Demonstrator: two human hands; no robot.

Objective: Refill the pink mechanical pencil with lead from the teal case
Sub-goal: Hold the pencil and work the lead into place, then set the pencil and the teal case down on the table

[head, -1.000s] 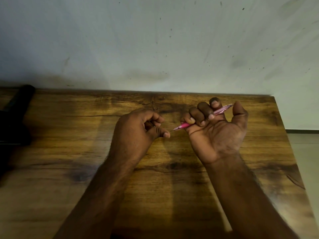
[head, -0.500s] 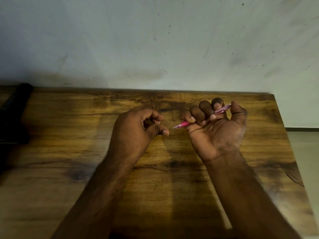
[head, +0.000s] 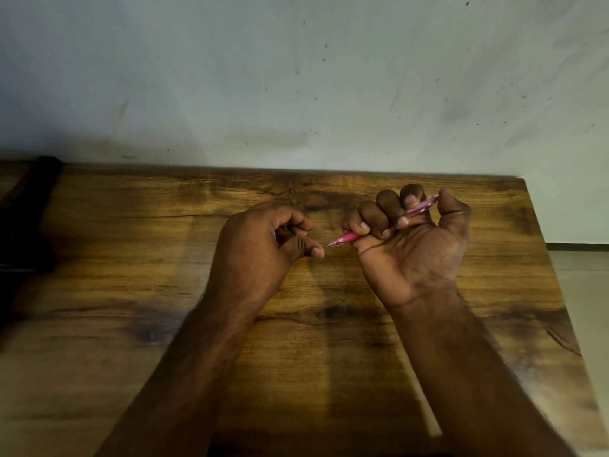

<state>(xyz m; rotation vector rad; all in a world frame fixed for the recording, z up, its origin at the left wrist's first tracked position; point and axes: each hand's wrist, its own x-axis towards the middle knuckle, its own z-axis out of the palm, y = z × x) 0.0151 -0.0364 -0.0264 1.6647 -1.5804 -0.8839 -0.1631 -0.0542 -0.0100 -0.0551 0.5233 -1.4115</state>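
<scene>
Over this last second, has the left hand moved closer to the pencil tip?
Yes, slightly. Against the table's grain, the left hand edged right, so its thumb now nearly meets the tip of the pencil in the right hand.

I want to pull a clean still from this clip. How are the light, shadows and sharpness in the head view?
Head view: dim, warm light pools mid-table; the left edge with the dark object sinks into shadow. Both forearms blur toward the bottom. The pink pencil in the right hand is fairly sharp, its fine tip barely resolved near the left hand. Wide-angle bending bows the table's far edge.
</scene>
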